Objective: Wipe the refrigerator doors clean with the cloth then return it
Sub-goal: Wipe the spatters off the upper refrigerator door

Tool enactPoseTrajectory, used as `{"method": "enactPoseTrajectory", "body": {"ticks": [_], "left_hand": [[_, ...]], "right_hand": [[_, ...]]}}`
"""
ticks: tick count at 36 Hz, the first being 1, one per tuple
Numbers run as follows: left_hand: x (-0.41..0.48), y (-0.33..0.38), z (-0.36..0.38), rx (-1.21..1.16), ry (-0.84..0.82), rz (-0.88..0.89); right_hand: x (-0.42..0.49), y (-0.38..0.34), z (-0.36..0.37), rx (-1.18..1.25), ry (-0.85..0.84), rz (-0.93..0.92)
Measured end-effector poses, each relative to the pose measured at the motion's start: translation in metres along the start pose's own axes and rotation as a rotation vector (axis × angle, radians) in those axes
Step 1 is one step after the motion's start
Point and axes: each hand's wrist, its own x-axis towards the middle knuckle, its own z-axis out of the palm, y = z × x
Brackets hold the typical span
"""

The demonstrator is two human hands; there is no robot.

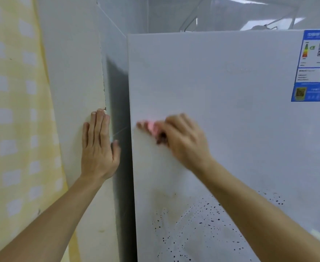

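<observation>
- Door [240,120]: flat, smooth, white panel with a faint sheen. It fills the centre and right of the view.
- Cloth [150,127]: pink, soft and bunched. It is pressed against the door near its left edge, about mid-height in the view. It is blurred, so its weave and full outline cannot be read.
- Right hand [182,138]: fingers curled round the cloth, clamping it to the door. The hand covers most of the cloth, and only a pink end shows to the left of the fingers.
- Left hand [98,146]: flat, fingers straight and together, palm resting on the wall [72,72] beside the fridge. It holds nothing.
- Side panel [117,95]: grey and shaded. It lies between the two hands, which are apart.
- Specks [202,214]: small black dots scattered over the lower door, below the right forearm. A faint yellowish smear lies among them.
- Label [313,66]: blue-bordered rectangular sticker with a colour scale and QR codes, at the door's upper right.
- Curtain [13,114]: yellow fabric with white checks, hanging left of the wall.
- Box [240,15]: clear rigid plastic, apparently an open container, on top of the fridge.
</observation>
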Motion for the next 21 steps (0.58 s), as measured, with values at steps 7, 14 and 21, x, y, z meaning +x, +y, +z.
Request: {"method": "enactPoseTrajectory", "body": {"ticks": [7, 14, 21], "left_hand": [[-0.004, 0.000, -0.002, -0.027, -0.009, -0.007], [-0.014, 0.000, -0.007, -0.032, -0.040, -0.007], [-0.022, -0.007, -0.016, 0.030, -0.106, 0.016]], "right_hand": [[0.026, -0.014, 0.028, -0.093, 0.228, 0.245], [-0.103, -0.084, 0.050, 0.144, -0.206, -0.018], [-0.133, -0.089, 0.035, 0.215, -0.477, -0.206]]}}
